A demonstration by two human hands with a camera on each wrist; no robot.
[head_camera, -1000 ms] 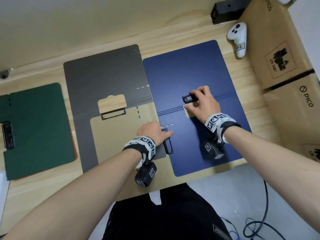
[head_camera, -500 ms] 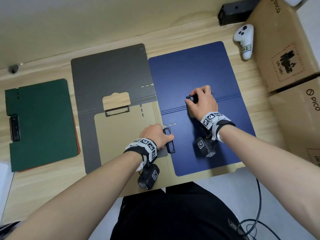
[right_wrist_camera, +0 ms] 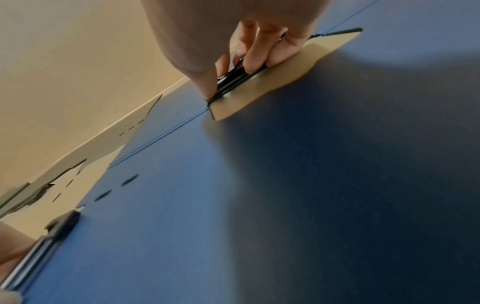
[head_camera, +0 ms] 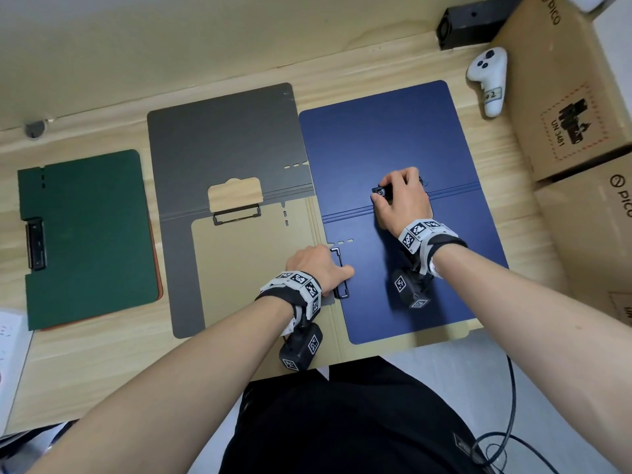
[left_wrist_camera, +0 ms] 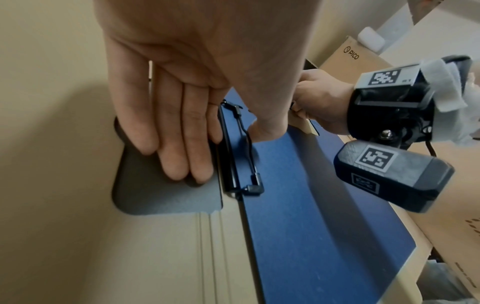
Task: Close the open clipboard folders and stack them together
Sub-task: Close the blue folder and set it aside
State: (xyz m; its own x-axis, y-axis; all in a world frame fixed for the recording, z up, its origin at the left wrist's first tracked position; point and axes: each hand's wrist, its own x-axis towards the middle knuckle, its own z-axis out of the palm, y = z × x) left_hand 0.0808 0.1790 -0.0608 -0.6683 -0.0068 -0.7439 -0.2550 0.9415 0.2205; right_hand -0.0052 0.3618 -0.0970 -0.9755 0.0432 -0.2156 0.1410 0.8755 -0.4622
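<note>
A blue folder (head_camera: pixel 376 131) lies open at the right of the desk, beside an open grey folder (head_camera: pixel 222 142). A beige folder (head_camera: pixel 246 268) lies partly under both. My right hand (head_camera: pixel 400 196) pinches the black clip (head_camera: pixel 381 192) at the blue folder's fold; in the right wrist view its fingers (right_wrist_camera: pixel 254 55) squeeze the clip (right_wrist_camera: pixel 233 80) over a beige tab (right_wrist_camera: pixel 280 82). My left hand (head_camera: pixel 318 265) lies flat, fingers (left_wrist_camera: pixel 182 144) straight, pressing a grey tab (left_wrist_camera: pixel 166 197) next to a black wire clip (left_wrist_camera: pixel 233 164). A closed green folder (head_camera: pixel 85 234) lies at the far left.
Cardboard boxes (head_camera: pixel 564 97) stand along the right edge, with a white controller (head_camera: pixel 489 80) and a black box (head_camera: pixel 472 18) at the back right. An orange folder edge (head_camera: pixel 158 268) shows under the green one. A cable (head_camera: pixel 506 439) trails on the floor.
My right hand has slid forward over the clip and now covers the beige tab beneath it. The left hand stays on the grey tab.
</note>
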